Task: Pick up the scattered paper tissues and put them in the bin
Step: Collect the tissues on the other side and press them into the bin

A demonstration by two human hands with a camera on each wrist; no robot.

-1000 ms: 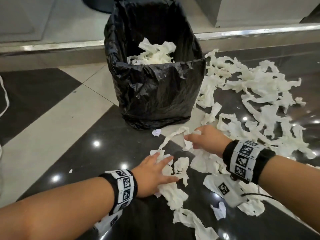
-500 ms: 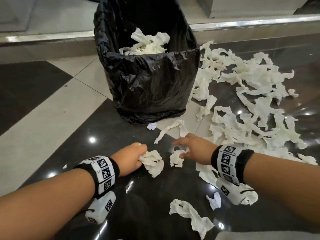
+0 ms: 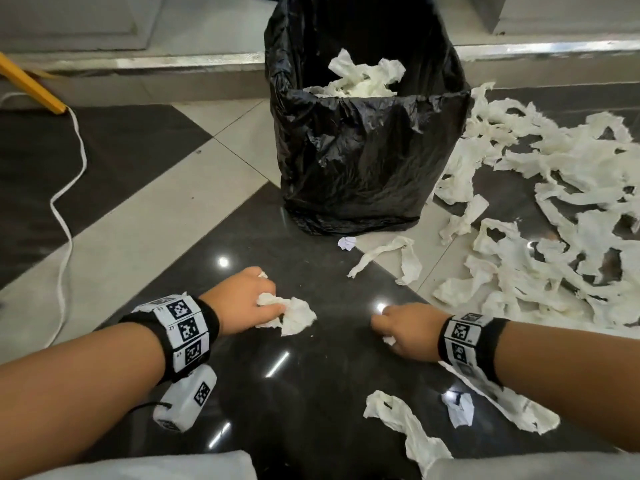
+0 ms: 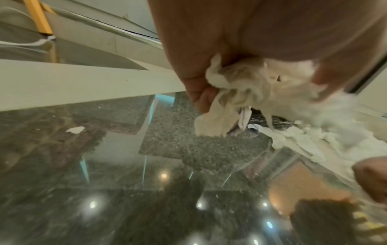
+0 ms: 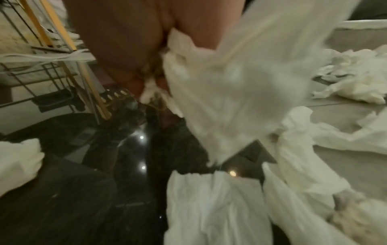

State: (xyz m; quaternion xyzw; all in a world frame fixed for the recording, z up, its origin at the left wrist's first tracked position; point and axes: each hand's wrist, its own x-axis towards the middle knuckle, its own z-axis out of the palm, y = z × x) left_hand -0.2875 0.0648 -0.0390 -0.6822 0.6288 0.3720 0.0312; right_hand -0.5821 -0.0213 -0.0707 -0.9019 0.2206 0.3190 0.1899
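Note:
A bin lined with a black bag (image 3: 363,157) stands ahead on the floor, white tissues (image 3: 363,79) heaped inside it. My left hand (image 3: 242,303) grips a crumpled wad of tissue (image 3: 291,315) just above the dark tile; the left wrist view shows the fingers curled round that wad (image 4: 251,86). My right hand (image 3: 401,329) is curled, and the right wrist view shows it clutching a long white tissue (image 5: 230,82) that hangs down. Many torn tissue strips (image 3: 554,244) lie scattered right of the bin. More strips (image 3: 405,420) lie near my right forearm.
A white cable (image 3: 69,188) snakes across the floor at left, near a yellow leg (image 3: 31,86). A metal-edged step (image 3: 138,62) runs behind the bin. A small paper ball (image 3: 347,243) lies at the bin's foot.
Both hands went from flat on the tissues to closed round them and drew back toward me. The floor between them is now bare of tissue.

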